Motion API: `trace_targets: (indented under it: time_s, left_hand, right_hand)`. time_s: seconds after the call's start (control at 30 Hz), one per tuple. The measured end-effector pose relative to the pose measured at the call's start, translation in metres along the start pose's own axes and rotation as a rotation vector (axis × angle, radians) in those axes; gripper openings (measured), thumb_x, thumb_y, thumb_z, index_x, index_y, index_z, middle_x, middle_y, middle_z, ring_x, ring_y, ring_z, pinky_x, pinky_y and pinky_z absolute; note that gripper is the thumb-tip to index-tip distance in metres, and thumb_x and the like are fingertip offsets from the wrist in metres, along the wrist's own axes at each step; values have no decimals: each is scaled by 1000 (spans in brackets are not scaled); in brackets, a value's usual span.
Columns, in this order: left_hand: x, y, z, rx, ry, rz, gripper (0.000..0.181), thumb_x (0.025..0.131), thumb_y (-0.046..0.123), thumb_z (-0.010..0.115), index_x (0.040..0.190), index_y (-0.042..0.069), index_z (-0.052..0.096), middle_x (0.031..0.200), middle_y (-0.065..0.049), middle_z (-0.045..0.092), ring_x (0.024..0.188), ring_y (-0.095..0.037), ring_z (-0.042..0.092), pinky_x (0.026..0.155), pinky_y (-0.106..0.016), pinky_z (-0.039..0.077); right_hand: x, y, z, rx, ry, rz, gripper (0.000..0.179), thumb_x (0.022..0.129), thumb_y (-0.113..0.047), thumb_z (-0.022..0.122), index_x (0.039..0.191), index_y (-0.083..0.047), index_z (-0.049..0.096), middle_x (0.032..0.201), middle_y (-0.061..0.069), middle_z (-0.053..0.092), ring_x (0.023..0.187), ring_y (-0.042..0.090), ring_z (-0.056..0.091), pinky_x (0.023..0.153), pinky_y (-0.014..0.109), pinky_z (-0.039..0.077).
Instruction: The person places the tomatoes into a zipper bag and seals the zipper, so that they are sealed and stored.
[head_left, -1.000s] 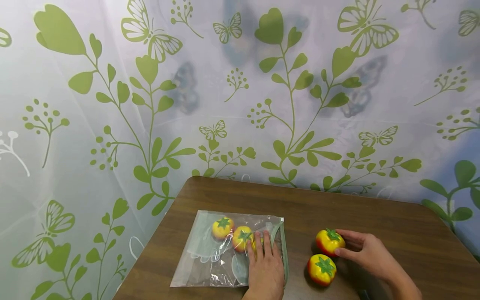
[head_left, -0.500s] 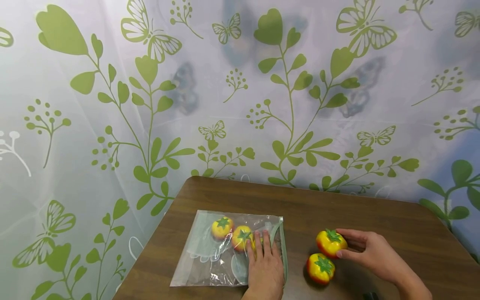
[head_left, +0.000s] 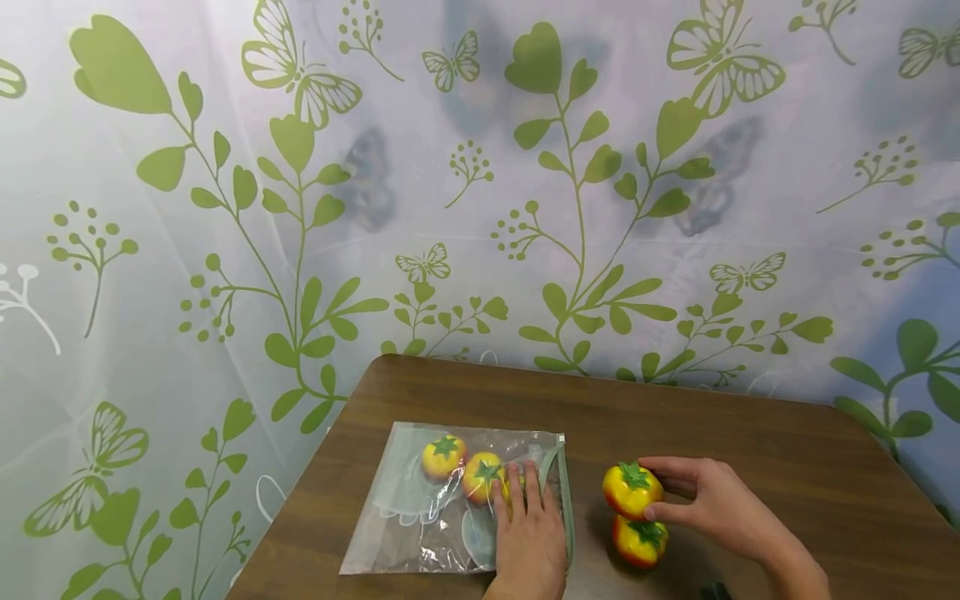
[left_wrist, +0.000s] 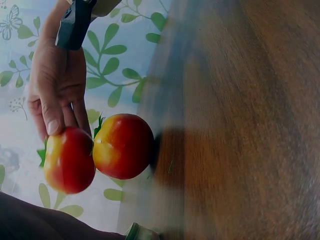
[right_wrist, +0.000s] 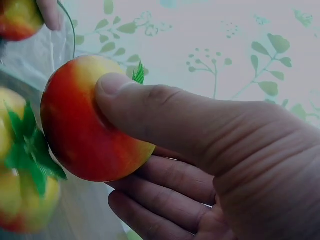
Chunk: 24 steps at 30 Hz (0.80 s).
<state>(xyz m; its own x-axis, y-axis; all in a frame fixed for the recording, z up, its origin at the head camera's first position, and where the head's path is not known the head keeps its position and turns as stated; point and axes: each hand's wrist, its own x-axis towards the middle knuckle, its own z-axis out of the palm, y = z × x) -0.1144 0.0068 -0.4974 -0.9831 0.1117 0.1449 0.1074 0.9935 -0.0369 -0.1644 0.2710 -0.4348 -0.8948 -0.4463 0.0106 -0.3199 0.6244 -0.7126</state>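
My right hand pinches a yellow-and-red toy tomato with a green leafy top, thumb on the near side and fingers behind. In the left wrist view this held tomato hangs raised beside a second toy tomato. That second tomato rests on the table and is partly overlapped by the held one in the head view. My left hand lies with fingers spread and straight on a clear zip bag. Inside the bag are toy tomatoes, one partly hidden under my fingers.
The brown wooden table has a rounded far-left corner. Behind it hangs a pale curtain printed with green leaves and butterflies. The bag's green-edged side faces the loose tomatoes. A dark wrist device shows below my right wrist.
My right hand has lifted the held toy tomato and carried it left, so it now overlaps the one on the table. My left hand has stayed on the bag.
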Motion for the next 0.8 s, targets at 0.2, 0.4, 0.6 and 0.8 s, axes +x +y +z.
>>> trace_targets:
  time_s: [0.2, 0.4, 0.6, 0.8]
  left_hand:
    - [0, 0, 1, -13, 5, 0, 48, 101, 24, 70, 149, 16, 66, 172, -14, 45, 160, -40, 41, 126, -62, 35]
    - [0, -1, 1, -24, -24, 1, 47, 104, 26, 68, 150, 16, 65, 173, -14, 43, 161, -40, 39, 128, -62, 33]
    - [2, -2, -1, -51, -58, -2, 50, 103, 26, 70, 152, 16, 64, 175, -14, 41, 163, -40, 36, 129, -63, 31]
    - [4, -2, -2, -80, -96, -11, 56, 103, 28, 72, 156, 14, 60, 176, -14, 40, 164, -39, 35, 130, -63, 29]
  right_hand:
    - [12, -8, 13, 43, -39, -15, 63, 92, -34, 90, 142, -3, 69, 141, 20, 73, 122, 37, 76, 95, 45, 65]
    - [22, -16, 27, 62, -68, -16, 62, 90, -31, 92, 140, -2, 70, 141, 20, 73, 122, 40, 76, 96, 49, 64]
    - [33, -23, 39, 54, -86, -29, 61, 90, -32, 92, 139, -3, 71, 141, 19, 73, 122, 40, 76, 97, 51, 63]
    - [40, -26, 50, 37, -98, -69, 60, 90, -32, 92, 137, -2, 72, 138, 18, 74, 122, 40, 76, 97, 53, 62]
